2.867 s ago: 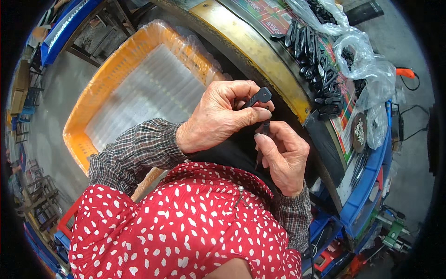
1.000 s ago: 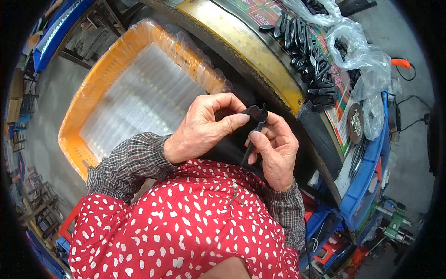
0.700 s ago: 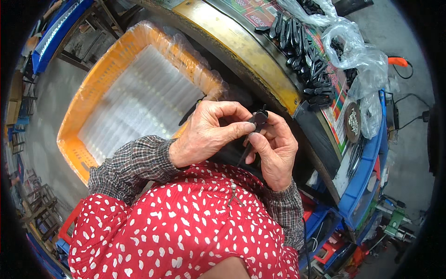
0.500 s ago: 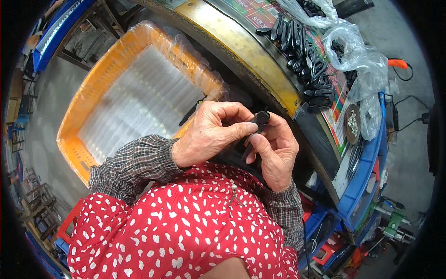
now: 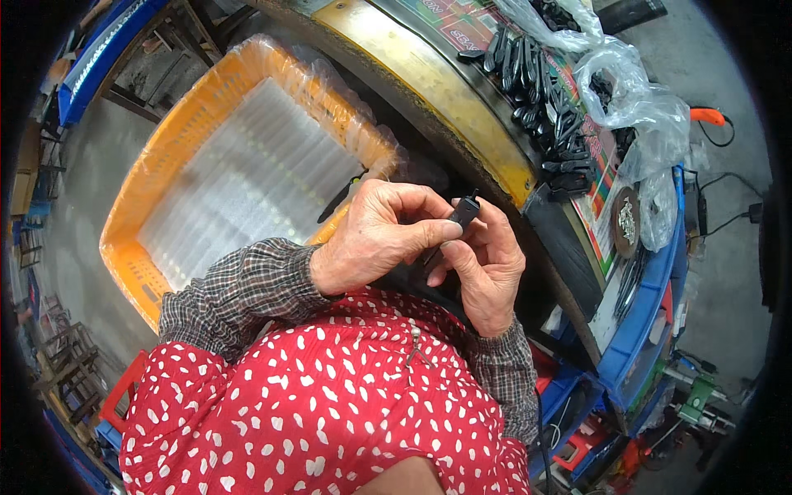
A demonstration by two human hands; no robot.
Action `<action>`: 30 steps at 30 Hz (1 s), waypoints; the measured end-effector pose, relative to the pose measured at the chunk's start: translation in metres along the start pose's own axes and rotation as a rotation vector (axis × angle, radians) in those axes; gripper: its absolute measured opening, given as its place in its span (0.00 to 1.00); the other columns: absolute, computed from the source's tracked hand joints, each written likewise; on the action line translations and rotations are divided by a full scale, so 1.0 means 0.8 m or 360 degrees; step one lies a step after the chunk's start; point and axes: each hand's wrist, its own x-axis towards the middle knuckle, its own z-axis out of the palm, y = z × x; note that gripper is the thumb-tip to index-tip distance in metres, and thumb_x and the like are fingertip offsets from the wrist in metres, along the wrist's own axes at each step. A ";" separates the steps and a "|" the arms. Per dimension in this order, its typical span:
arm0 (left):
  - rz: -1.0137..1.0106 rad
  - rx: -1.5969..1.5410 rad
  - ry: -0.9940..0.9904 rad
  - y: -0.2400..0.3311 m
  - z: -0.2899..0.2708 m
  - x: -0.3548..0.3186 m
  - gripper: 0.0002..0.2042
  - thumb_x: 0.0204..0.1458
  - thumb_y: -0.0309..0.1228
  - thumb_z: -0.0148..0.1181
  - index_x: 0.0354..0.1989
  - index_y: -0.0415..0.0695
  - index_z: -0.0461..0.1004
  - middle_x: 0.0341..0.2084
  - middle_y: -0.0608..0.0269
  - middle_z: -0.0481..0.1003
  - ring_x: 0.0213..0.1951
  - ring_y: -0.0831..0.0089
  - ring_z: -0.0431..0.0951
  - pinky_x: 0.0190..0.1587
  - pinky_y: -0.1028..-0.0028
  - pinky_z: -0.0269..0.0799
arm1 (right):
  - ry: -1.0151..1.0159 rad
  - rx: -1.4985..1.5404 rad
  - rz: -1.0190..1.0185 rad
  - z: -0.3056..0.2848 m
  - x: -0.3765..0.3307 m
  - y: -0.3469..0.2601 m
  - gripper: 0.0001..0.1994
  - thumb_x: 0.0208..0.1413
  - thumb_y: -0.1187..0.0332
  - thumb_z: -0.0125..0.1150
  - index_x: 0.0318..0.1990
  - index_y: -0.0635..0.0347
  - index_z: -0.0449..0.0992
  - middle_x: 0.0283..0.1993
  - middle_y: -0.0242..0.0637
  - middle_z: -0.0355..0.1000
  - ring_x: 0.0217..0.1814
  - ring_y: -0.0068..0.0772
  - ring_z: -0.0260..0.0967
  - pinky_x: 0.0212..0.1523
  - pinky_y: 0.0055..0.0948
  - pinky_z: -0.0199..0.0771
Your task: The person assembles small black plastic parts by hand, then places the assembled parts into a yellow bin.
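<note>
In front of my body, both hands are closed on one small black part (image 5: 467,209), narrow, with a thin tip sticking up at its top end. My left hand (image 5: 363,235) pinches it from the left, thumb flat along its side. From the right, my right hand (image 5: 488,276) grips it with thumb and curled fingers. Fingers cover the part's lower portion, so its exact kind cannot be made out. Just beyond my left hand, a slim black piece (image 5: 337,204) lies at the edge of the orange crate (image 5: 124,235).
Clear plastic and pale wrapped sheeting line the crate. On the bench (image 5: 429,78) at right lie a heap of black pieces (image 5: 536,91), a crumpled clear bag (image 5: 656,124) and a round dish (image 5: 617,223) of small metal bits. A blue bin (image 5: 631,363) stands at lower right.
The black part has turned slightly in my fingers, and more of its flat face shows. My right hand has shifted a little to the left.
</note>
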 end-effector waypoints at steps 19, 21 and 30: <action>0.0167 0.0331 0.0033 -0.030 0.012 -0.001 0.06 0.49 0.22 0.62 0.33 0.34 0.74 0.25 0.71 0.72 0.26 0.88 0.68 0.26 0.84 0.65 | 0.0277 -0.0368 0.0069 -0.011 0.016 -0.023 0.12 0.60 0.65 0.55 0.28 0.65 0.73 0.18 0.28 0.66 0.15 0.13 0.60 0.15 0.13 0.58; 0.0234 0.0423 0.0028 -0.032 0.011 0.000 0.06 0.48 0.22 0.63 0.34 0.34 0.74 0.25 0.70 0.72 0.27 0.88 0.68 0.27 0.84 0.65 | 0.0332 -0.0352 0.0108 -0.010 0.014 -0.023 0.11 0.59 0.67 0.55 0.27 0.65 0.73 0.18 0.28 0.66 0.15 0.13 0.60 0.15 0.14 0.58; 0.0126 0.0346 -0.0004 -0.026 0.011 0.002 0.05 0.49 0.22 0.62 0.33 0.34 0.74 0.25 0.70 0.73 0.28 0.87 0.68 0.28 0.84 0.65 | 0.0160 -0.0300 0.0017 -0.018 0.011 -0.019 0.06 0.57 0.73 0.57 0.33 0.68 0.72 0.23 0.29 0.69 0.18 0.14 0.63 0.18 0.14 0.63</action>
